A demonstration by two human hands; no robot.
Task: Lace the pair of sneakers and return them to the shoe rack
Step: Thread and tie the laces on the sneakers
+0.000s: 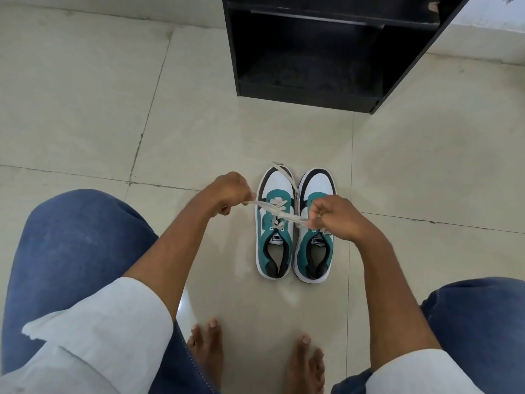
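Standing well beyond both sets of fingertips, the black shoe rack (pixel 326 49) waits open on the tiled floor (pixel 85 95). Below the hands sit the two sneakers (pixel 295 223), side by side, touching. Left hand (pixel 227 191) and right hand (pixel 332 220) each pinch one end of the lace (pixel 279 211) on the left sneaker (pixel 274 223), drawn taut between them. Tightening seems the current step; next comes knotting, which needs crossed ends and kept tension.

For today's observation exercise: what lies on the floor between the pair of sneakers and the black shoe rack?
Nothing: the head view shows only bare floor tile between the sneakers and the shoe rack.
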